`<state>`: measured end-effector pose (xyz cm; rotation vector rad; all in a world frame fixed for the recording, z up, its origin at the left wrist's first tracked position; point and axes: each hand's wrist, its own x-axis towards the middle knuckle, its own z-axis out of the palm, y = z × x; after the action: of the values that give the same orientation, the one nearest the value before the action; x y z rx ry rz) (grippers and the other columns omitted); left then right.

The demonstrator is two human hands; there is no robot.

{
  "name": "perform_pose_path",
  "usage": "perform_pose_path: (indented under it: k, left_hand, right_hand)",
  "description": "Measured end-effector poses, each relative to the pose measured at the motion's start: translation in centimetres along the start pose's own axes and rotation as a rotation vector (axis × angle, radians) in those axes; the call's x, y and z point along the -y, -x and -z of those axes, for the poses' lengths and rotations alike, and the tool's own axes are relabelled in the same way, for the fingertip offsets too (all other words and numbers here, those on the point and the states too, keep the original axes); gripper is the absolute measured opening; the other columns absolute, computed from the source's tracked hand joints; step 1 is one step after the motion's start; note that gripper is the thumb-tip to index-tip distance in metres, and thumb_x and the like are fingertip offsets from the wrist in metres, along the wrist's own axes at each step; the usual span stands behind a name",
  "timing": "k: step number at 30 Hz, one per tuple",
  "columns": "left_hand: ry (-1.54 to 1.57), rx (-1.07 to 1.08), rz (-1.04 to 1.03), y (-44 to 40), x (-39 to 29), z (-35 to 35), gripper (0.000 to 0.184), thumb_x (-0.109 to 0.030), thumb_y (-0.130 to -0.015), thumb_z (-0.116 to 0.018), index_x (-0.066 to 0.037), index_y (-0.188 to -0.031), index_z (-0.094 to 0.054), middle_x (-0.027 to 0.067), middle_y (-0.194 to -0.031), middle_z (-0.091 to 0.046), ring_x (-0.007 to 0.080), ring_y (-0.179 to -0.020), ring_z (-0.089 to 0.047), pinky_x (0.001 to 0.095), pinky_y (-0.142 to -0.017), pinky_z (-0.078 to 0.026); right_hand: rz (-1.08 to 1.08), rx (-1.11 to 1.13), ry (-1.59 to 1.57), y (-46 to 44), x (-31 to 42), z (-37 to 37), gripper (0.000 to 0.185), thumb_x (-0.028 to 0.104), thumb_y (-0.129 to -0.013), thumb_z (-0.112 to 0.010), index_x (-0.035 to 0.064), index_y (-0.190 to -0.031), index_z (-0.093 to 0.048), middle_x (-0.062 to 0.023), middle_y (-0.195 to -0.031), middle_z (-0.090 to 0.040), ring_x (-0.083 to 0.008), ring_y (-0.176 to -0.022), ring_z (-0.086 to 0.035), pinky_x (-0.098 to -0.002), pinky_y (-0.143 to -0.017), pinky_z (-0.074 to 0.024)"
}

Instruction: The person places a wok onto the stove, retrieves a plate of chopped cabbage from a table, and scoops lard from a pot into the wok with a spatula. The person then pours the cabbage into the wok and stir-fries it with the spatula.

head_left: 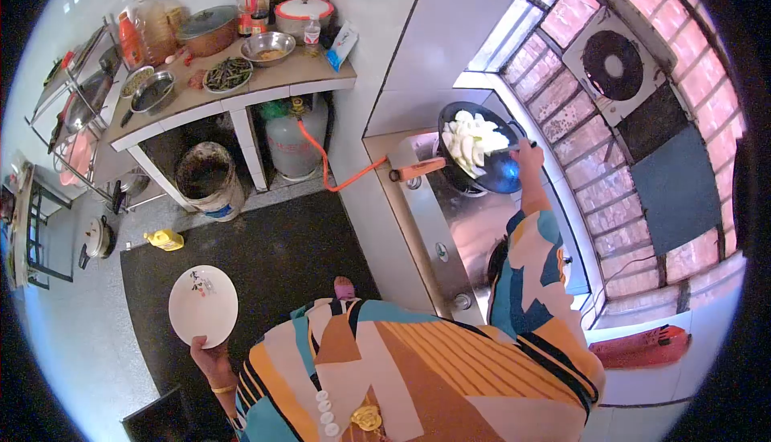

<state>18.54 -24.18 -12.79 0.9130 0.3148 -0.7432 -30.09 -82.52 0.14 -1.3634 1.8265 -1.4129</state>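
Observation:
My left hand (210,355) grips the lower rim of a white plate (203,305), which bears a small dark print and holds no food. Over at the stove (442,237), my right hand (526,155) is closed around the dark handle of a utensil whose far end reaches into a black wok (504,175). Pale white pieces of food (472,142) lie in the wok. The wok's wooden handle (419,170) points left, and neither hand touches it.
A tiled counter (301,85) holds a plate of green pods (228,75), a metal bowl (268,47), pots and bottles. Below stand a gas cylinder (295,143) with an orange hose (328,171) and a bucket (210,181). A yellow bottle (165,240) is on the floor.

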Motion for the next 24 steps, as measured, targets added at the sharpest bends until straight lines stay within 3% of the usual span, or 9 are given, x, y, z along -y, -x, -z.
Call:
perform_pose_path:
  k: [2,8,12,13,17,20,21,24]
  left_hand:
    - [0.01,0.018,-0.017,0.1,0.0,-0.3,0.057,-0.012,-0.06,-0.05,-0.005,-0.116,-0.039,0.012,-0.111,-0.048,0.027,-0.099,-0.049,0.0401,-0.079,-0.044]
    - [-0.006,0.05,-0.035,0.1,0.2,-1.0,0.056,-0.011,-0.063,-0.048,-0.004,-0.118,-0.037,0.0116,-0.108,-0.049,0.025,-0.096,-0.052,0.0358,-0.078,-0.046]
    - [-0.011,0.031,-0.034,0.4,0.5,-0.7,0.055,-0.012,-0.063,-0.048,-0.003,-0.116,-0.038,0.0114,-0.106,-0.05,0.0243,-0.094,-0.052,0.0358,-0.077,-0.047]
    - [0.007,0.029,-0.02,0.3,0.7,-0.3,0.055,-0.012,-0.063,-0.049,-0.003,-0.116,-0.038,0.0116,-0.105,-0.05,0.0244,-0.094,-0.052,0.036,-0.077,-0.047]
    - [-0.073,0.005,-0.044,-0.1,1.1,2.6,0.057,-0.013,-0.062,-0.049,-0.001,-0.117,-0.037,0.0141,-0.11,-0.048,0.0266,-0.096,-0.051,0.0363,-0.077,-0.046]
    - [-0.046,0.019,-0.045,0.3,0.8,2.5,0.057,-0.013,-0.062,-0.049,-0.002,-0.117,-0.037,0.0138,-0.109,-0.048,0.0265,-0.097,-0.051,0.037,-0.078,-0.046]
    - [-0.005,0.032,-0.028,0.6,0.6,2.3,0.056,-0.013,-0.063,-0.049,-0.003,-0.116,-0.038,0.0131,-0.108,-0.049,0.026,-0.097,-0.051,0.0373,-0.078,-0.047]
    - [0.045,0.048,-0.099,0.9,0.5,0.6,0.056,-0.012,-0.062,-0.048,-0.002,-0.116,-0.038,0.0132,-0.108,-0.049,0.0263,-0.097,-0.052,0.0375,-0.076,-0.047]
  right_hand:
    - [0.114,0.068,0.171,0.2,2.2,0.2,0.024,0.019,-0.071,-0.057,-0.0049,-0.072,-0.059,-0.0135,-0.061,-0.058,-0.0161,-0.044,-0.057,-0.0231,-0.039,-0.0461]
    - [0.108,0.28,0.048,0.1,7.3,1.7,0.024,0.02,-0.071,-0.055,-0.0037,-0.071,-0.059,-0.0134,-0.057,-0.057,-0.0172,-0.043,-0.057,-0.0236,-0.04,-0.047]
    - [0.181,0.31,0.532,-1.1,10.1,2.9,0.031,0.026,-0.069,-0.054,-0.0053,-0.07,-0.057,-0.0171,-0.059,-0.057,-0.0233,-0.044,-0.058,-0.0278,-0.039,-0.0488]
    - [0.061,0.315,0.411,0.7,11.7,3.0,0.039,0.033,-0.07,-0.053,-0.0065,-0.071,-0.056,-0.0189,-0.061,-0.058,-0.0249,-0.045,-0.059,-0.0304,-0.038,-0.0489]
    - [-0.264,0.293,0.27,-2.1,8.2,2.6,0.049,0.039,-0.073,-0.052,-0.0088,-0.08,-0.053,-0.0199,-0.062,-0.058,-0.0264,-0.049,-0.059,-0.0318,-0.045,-0.051]
    - [-0.188,0.376,-0.143,-1.1,3.2,1.0,0.044,0.035,-0.074,-0.053,-0.0082,-0.081,-0.053,-0.0197,-0.066,-0.057,-0.0273,-0.052,-0.059,-0.0327,-0.045,-0.0517]
    - [-0.12,0.326,-0.417,-0.1,1.8,-0.1,0.038,0.03,-0.075,-0.053,-0.0083,-0.079,-0.053,-0.0195,-0.07,-0.056,-0.0273,-0.052,-0.058,-0.0325,-0.044,-0.0515]
    - [-0.275,0.207,-0.384,1.3,2.2,-1.4,0.034,0.024,-0.075,-0.051,-0.0095,-0.08,-0.051,-0.019,-0.073,-0.055,-0.0274,-0.052,-0.057,-0.0311,-0.044,-0.0514]
